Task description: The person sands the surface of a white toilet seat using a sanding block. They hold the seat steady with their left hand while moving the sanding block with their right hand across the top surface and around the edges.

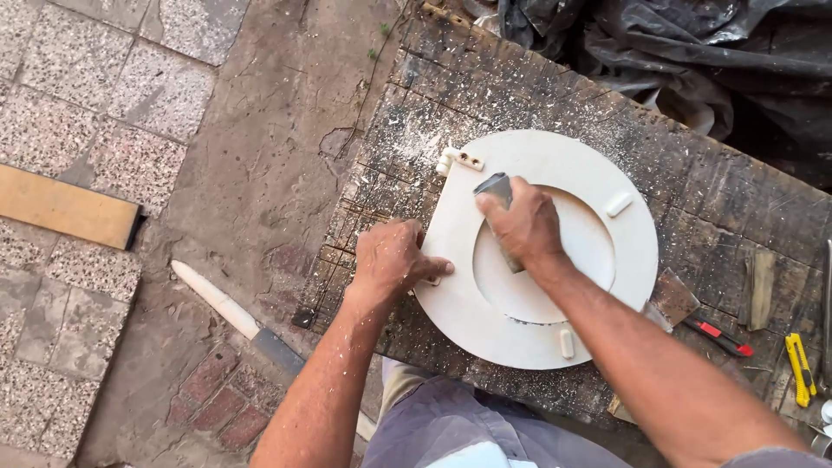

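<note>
The white toilet seat [520, 334] lay underside up on the scarred wooden desk [711, 186], its near rim close to the desk's front edge. The left hand [392, 258] pressed flat, fingers curled over the seat's left rim, seemingly to pin it down. The right hand [523, 224] was wrapped around a grey tool [495, 185] (its working end hidden) over the opening. Red [719, 336] and yellow [800, 370] utility knives lay well apart, right.
</note>
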